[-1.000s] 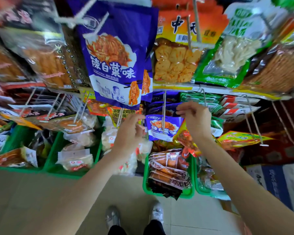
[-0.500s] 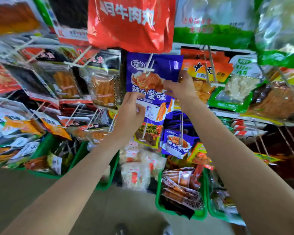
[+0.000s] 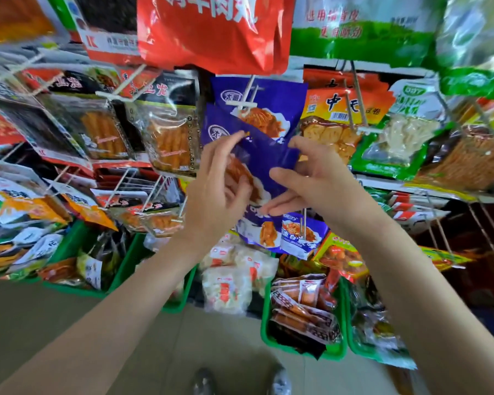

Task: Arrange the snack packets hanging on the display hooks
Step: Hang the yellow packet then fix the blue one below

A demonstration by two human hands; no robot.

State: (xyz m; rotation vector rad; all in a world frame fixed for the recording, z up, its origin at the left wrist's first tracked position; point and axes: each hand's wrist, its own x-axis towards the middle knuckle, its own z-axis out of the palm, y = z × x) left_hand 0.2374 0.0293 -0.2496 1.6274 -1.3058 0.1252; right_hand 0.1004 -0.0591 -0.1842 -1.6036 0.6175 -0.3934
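Left hand (image 3: 214, 192) raised at centre, fingers curled onto the left edge of a glossy purple snack packet (image 3: 257, 158), thumb on its printed front; it grips the packet. Right hand (image 3: 311, 178) at the packet's right edge, index finger and thumb pinching the upper right corner, remaining fingers extended loosely beneath. The packet sits tilted between both hands, off any hook as far as can be seen.

Just behind and above it, a second purple packet of the same print (image 3: 271, 106) hangs on a white double-prong display hook (image 3: 247, 98). Below the hands, a smaller purple packet (image 3: 300, 235) hangs on a lower hook.

Above: a large red foil bag with white characters (image 3: 214, 32). To the right: an orange-topped packet of tofu-like squares (image 3: 334, 121), then a green-bordered clear packet of pale mushrooms (image 3: 397, 138). To the left: clear packets of orange sticks (image 3: 169, 141).

Lower down: green plastic bins (image 3: 303, 347) on the floor, filled with small wrapped snacks. Shoes (image 3: 280, 380) visible at bottom edge.
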